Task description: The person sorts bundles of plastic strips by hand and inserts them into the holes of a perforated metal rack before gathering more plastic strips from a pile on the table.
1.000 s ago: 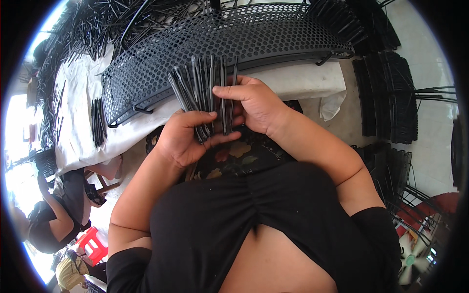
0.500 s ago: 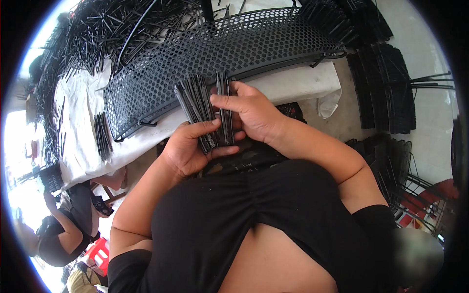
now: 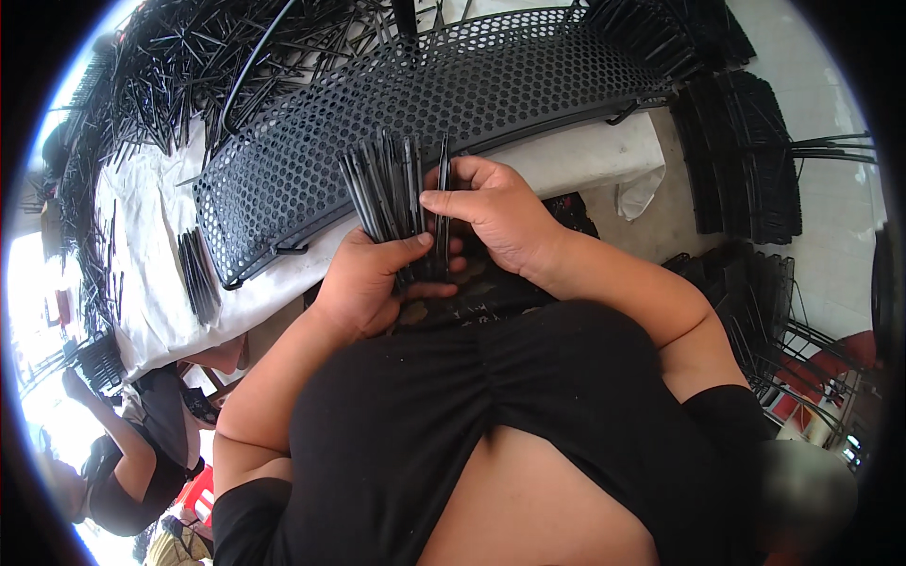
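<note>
A fanned bundle of thin black sticks (image 3: 382, 193) stands upright in my left hand (image 3: 363, 278), whose thumb presses across the front while its fingers reach behind. Their exact kind does not show. Beside it, my right hand (image 3: 500, 208) pinches one or two similar black sticks (image 3: 444, 174) between thumb and fingers, a small gap to the right of the bundle. The lower ends of the bundle are partly hidden by my left hand. Both hands are just in front of a black perforated mesh rack (image 3: 311, 170).
A tangled heap of black sticks (image 3: 198, 75) covers the far left of the white-covered table (image 3: 156, 311). A small row of sticks (image 3: 196, 274) lies nearer. Stacked black racks (image 3: 741, 160) stand at the right. Another person (image 3: 132, 462) sits at lower left.
Fewer sticks show between my right fingers, and those remaining there stand farther from the bundle. My left hand keeps its grip, with the bundle slightly more upright.
</note>
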Tool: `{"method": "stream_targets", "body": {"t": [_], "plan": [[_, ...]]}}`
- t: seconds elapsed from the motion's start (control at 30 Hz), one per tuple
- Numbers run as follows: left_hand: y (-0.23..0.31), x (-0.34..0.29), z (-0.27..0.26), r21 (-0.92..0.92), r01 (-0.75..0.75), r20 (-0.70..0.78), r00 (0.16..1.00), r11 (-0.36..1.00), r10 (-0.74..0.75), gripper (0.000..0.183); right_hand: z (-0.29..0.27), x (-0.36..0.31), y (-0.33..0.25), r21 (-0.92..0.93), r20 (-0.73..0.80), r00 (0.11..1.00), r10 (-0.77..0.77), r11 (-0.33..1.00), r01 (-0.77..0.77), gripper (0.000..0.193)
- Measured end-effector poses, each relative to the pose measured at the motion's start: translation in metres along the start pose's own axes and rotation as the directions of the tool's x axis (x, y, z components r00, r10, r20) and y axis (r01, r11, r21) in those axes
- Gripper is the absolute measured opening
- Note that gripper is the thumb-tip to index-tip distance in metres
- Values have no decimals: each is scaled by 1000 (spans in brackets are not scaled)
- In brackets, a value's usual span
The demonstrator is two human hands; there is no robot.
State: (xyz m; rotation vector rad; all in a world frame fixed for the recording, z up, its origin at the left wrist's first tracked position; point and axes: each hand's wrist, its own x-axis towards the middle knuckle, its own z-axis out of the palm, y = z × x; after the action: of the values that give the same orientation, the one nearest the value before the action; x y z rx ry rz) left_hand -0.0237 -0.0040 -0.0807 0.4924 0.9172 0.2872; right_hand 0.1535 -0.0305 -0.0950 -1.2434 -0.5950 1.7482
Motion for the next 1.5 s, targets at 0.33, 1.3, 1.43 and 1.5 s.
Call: {"method": "stream_targets", "body": {"t": [0.33, 1.3, 1.43, 1.5], "plan": [[-10, 0, 3, 158, -204, -83, 972, 966, 219, 21, -6, 2, -9, -355, -19, 926, -378, 868, 347, 15], [-15, -15, -6, -289, -27, 40, 998, 957, 41, 37, 0, 15, 19, 170, 129, 991, 17, 985, -39, 20], [-19, -14, -13, -311, -42, 65, 996, 949, 65, 41, 9, 11, 12, 145, 162, 984, 76, 984, -100, 18], [-19, -15, -17, -333, -30, 132, 988, 943, 78, 41, 10, 13, 12, 112, 173, 979, 103, 986, -123, 18]]}}
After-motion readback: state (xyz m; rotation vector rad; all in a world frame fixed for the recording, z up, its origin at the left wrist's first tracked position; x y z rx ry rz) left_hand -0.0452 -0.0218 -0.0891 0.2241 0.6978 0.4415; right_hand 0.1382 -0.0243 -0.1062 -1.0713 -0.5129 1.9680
